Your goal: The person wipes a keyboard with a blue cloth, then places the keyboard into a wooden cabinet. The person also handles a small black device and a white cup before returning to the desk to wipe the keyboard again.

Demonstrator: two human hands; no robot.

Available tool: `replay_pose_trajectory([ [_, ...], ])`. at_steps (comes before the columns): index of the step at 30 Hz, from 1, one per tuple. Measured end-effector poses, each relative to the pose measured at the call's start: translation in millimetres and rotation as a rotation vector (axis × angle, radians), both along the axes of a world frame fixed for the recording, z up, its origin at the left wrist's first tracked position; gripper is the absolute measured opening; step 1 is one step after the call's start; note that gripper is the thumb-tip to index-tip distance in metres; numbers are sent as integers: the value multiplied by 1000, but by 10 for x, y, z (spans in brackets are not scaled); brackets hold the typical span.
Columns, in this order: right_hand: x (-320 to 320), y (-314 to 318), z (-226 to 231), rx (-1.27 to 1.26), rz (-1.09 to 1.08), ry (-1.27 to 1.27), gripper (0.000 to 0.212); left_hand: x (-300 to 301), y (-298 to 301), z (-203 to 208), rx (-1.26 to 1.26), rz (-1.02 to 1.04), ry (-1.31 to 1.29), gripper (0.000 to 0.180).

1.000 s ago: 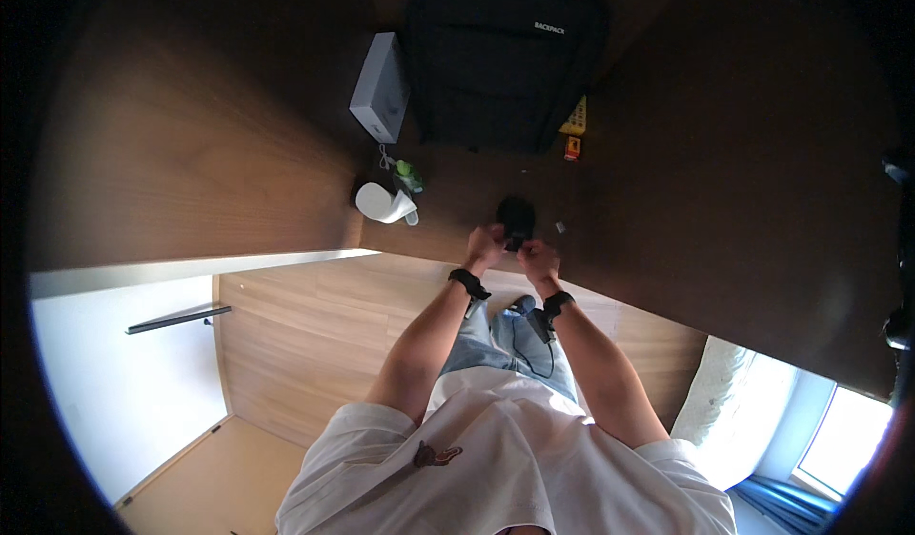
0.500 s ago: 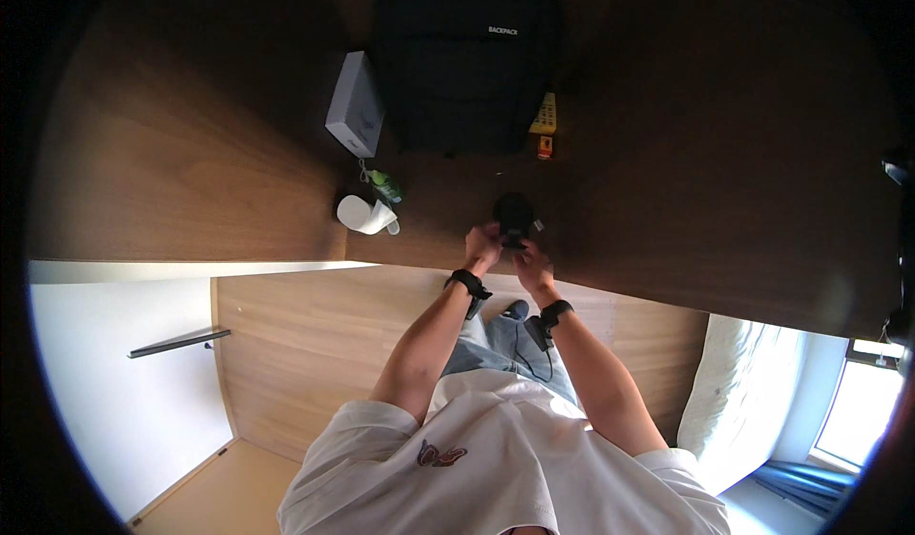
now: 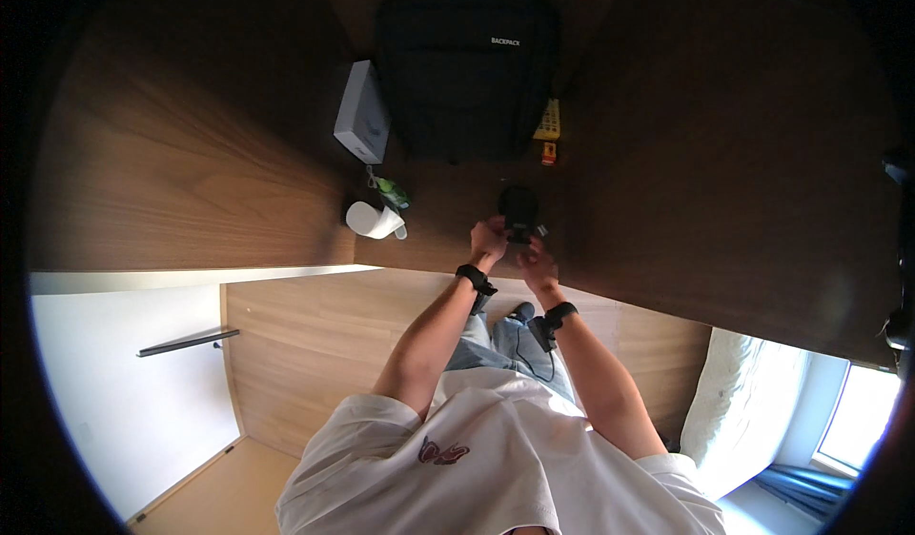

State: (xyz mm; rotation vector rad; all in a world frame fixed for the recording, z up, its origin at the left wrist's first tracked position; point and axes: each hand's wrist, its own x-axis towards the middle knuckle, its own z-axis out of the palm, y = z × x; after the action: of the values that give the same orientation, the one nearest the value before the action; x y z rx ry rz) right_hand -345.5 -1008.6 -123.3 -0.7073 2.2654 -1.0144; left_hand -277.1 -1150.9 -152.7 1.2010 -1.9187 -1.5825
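A black object with a round upper part and a narrower lower end [image 3: 518, 213] stands out dimly against the dark brown surface; its exact kind is too dark to make out. My left hand [image 3: 489, 238] has its fingers closed on the object's lower left side. Just below its lower right corner is my right hand [image 3: 539, 268], thumb and fingers apart. A small pale tag or piece [image 3: 542, 231] shows at the object's right side. Both wrists wear black straps with small dark boxes.
A black backpack [image 3: 467, 78] stands at the back, with a white box [image 3: 363, 121] to its left. Nearer are a green packet [image 3: 392, 192] and a white paper roll [image 3: 365, 219]. Yellow items [image 3: 549, 121] lie right of the backpack. Brown panels rise on both sides.
The view has shifted slightly. My right hand has drawn a little down from the black object's lower edge, while my left hand keeps its place on it.
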Motion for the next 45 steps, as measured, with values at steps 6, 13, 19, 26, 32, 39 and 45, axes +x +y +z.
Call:
replay_pose_trajectory([
  [6,-25,-244,175,-52,-66,19,51,31,-178,385,-127,-31,-61,27],
  [13,97,-676,507,-240,-31,82,35,268,-542,605,-67,113,45,18],
  [19,114,-996,781,-299,-15,65,28,358,-797,1198,-136,71,-9,27],
  [26,-22,-1021,824,-409,-110,99,28,20,-885,751,-25,87,199,30],
  [32,-399,-736,539,-436,-308,13,24,-529,-573,694,64,20,152,26],
  [39,-723,-944,378,-493,-644,-211,26,-1000,-385,857,-56,-16,14,21],
  [45,-871,-997,523,-302,-534,-174,25,-1110,-526,501,86,-40,-3,22],
])
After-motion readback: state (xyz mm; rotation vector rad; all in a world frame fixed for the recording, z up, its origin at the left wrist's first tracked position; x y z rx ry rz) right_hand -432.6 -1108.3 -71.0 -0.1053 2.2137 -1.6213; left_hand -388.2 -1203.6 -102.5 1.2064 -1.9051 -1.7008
